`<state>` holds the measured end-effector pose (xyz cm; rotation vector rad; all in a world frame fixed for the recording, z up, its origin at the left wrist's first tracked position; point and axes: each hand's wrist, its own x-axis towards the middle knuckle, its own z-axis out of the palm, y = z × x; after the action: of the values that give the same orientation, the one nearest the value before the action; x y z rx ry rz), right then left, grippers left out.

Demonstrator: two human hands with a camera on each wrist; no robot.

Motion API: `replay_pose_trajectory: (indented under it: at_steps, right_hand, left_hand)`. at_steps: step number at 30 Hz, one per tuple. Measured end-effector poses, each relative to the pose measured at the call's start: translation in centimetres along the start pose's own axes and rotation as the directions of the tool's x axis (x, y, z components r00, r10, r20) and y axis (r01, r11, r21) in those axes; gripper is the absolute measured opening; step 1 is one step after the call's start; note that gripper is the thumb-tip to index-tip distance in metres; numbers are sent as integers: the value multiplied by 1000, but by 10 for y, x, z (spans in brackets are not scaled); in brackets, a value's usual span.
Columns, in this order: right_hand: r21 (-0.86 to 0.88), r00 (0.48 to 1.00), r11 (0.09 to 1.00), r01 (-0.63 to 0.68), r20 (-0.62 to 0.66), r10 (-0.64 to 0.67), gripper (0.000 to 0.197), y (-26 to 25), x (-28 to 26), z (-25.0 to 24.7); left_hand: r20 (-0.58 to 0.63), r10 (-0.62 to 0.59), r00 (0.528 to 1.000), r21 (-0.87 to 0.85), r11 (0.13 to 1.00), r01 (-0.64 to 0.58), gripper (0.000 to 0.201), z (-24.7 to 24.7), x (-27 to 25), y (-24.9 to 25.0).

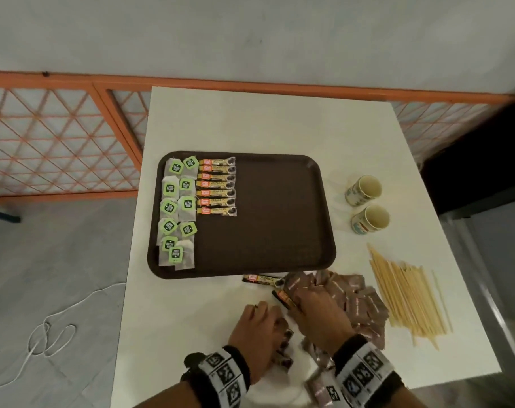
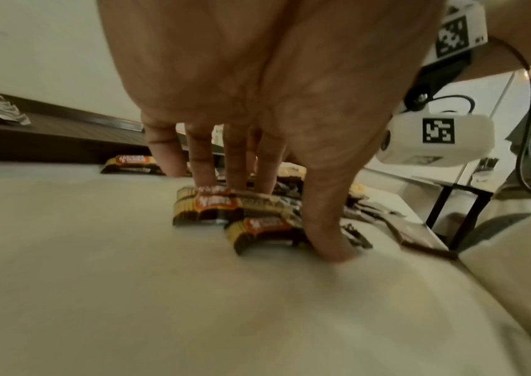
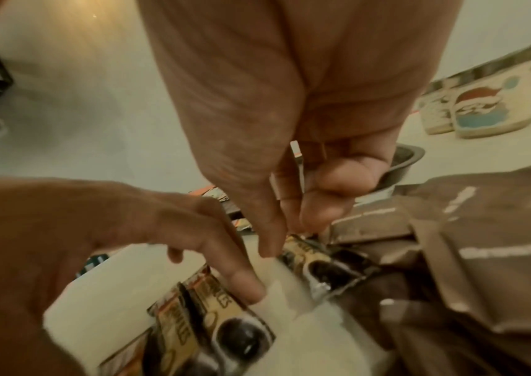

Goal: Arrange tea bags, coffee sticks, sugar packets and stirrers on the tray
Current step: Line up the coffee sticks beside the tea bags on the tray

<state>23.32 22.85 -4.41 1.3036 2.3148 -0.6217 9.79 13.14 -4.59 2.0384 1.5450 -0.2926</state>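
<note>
On the white counter, the brown tray sits in the middle of the head view. Tea bags with green tags fill two columns along its left edge. Just right of them, seven coffee sticks lie in a stacked column at the tray's upper left. The rest of the tray floor is bare.

Below the tray's lower rim, one loose stick lies flat on the counter. To its right, a heap of brown sugar packets spreads across the lower right of the frame, and right of that lies a bundle of wooden stirrers. Two paper cups stand above the stirrers, right of the tray.

The left hand is at the lower centre, palm down over a small bunch of sticks. In the left wrist view its fingers point down onto the bunch from behind and the thumb presses at the near side, so its grip is narrow, closing on that bunch.

The right hand sits just right of the left, over the edge of the sugar heap. In the right wrist view its thumb and forefinger tip pinch the end of one coffee stick, the other fingers curled in.
</note>
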Motion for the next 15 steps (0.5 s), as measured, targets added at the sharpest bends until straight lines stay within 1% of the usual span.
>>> replay_pose_trajectory:
  at_steps: [2,4,5,6,7,9,10,12,14,15]
  right_hand:
    - [13,1000,1000,-4,10,4,18,-6,3,2]
    - [13,1000,1000,0,8,0,21,-12,4,3]
    - [10,1000,1000,7,17,-7,23,-13,5,7]
    - [5,999,1000,0,40,-1,22,-15,4,7]
    - [-12,999,1000,10,54,-9,21,-17,3,10]
    - [-15,995,1000,27,92,-26,18,-20,-2,6]
    - [-8,993,999,37,112,-36,17,-20,-4,3]
    - [24,991,997,74,109,-76,14,-22,-5,-6]
    - [66,989,989,131,66,-135,13,-24,-2,-16]
    - [62,984,983,174,36,-177,16,-27,2,-19]
  left_hand:
    - [26,-29,999,41,999,28,44,0,-1,1]
    - [21,0,1000,68,998,-1,38,3,-3,1]
    - [51,10,999,70,997,-13,38,3,-5,2]
    - [106,-4,994,66,998,-3,40,2,-8,3]
    - [120,-29,992,70,997,21,41,6,-12,5]
    - [95,-37,995,86,996,29,45,11,-14,6]
    - [96,-55,994,68,996,48,47,14,-15,5]
    - [64,-107,992,66,993,103,47,20,-20,1]
    - [74,-164,984,24,986,163,53,21,-27,0]
    - [80,-187,979,-2,982,188,55,23,-30,-3]
